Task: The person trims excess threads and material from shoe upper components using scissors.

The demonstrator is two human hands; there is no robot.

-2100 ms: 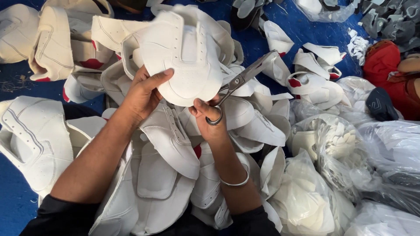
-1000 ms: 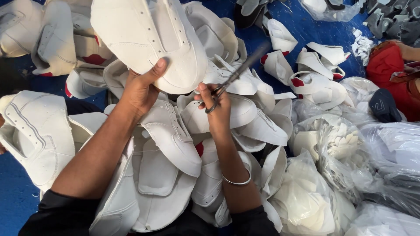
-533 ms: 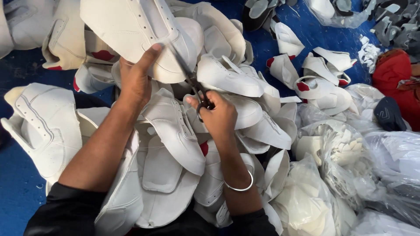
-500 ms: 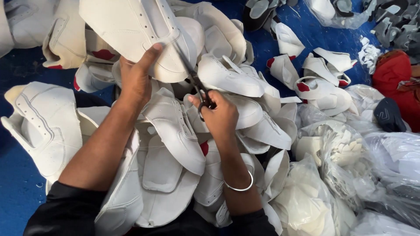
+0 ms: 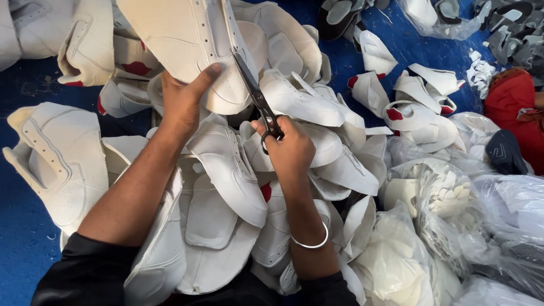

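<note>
My left hand [image 5: 184,99] grips a white shoe upper [image 5: 187,39] and holds it up above the pile, thumb pressed on its lower edge. My right hand [image 5: 289,150] is closed on a pair of dark scissors [image 5: 258,99], fingers through the handle loops. The blades point up and left and meet the upper along its row of eyelets. A silver bangle [image 5: 309,243] sits on my right wrist. Both forearms rest over a heap of white shoe uppers [image 5: 226,175].
More white uppers lie at the left [image 5: 56,158] and top left [image 5: 85,42] on a blue floor [image 5: 22,249]. Small white-and-red pieces [image 5: 419,107] lie at the right. Clear plastic bags of white parts [image 5: 453,226] fill the lower right. A red cloth [image 5: 513,99] lies at the right edge.
The scissors swung from pointing up-right to pointing up-left, onto the held upper. My left hand turned and raised the upper. My right hand shifted slightly right and down.
</note>
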